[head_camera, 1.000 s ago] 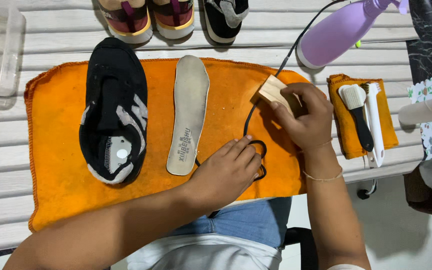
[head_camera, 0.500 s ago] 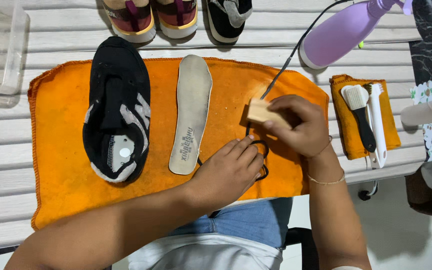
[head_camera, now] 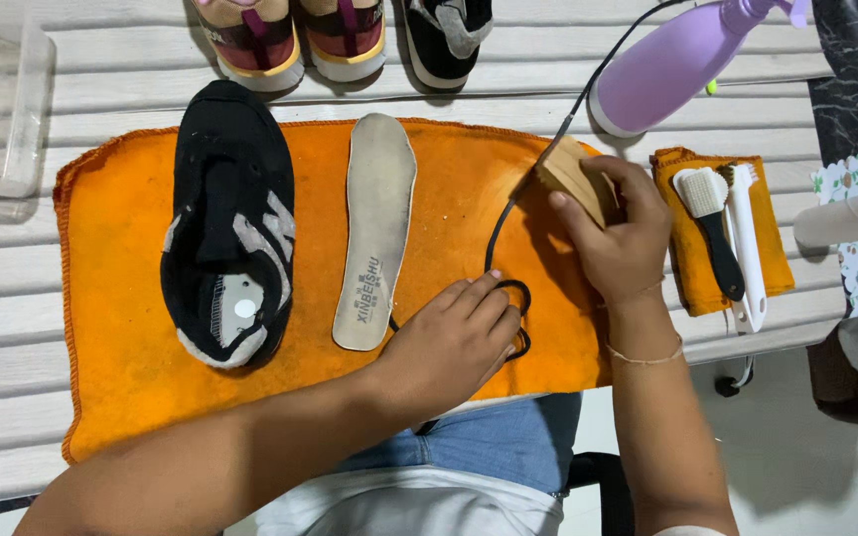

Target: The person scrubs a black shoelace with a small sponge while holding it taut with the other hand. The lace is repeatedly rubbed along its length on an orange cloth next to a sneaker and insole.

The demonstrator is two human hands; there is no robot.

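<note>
Right hand [head_camera: 616, 230] shifted up-right with the wooden brush [head_camera: 570, 177], grip pinching it over the black lace [head_camera: 508, 213]. Left hand [head_camera: 454, 342] pressed flat, pinning lace loop just below-left. Bare orange towel [head_camera: 111, 328] between grip and insole [head_camera: 374, 228]; towel edge just right.

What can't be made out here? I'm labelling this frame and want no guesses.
Head view only:
- Wooden brush: its bristle side is hidden by the right hand.
- Black shoelace: its near end lies under the left hand.
- Three shoes and purple spray bottle: cut off by the top edge.
</note>
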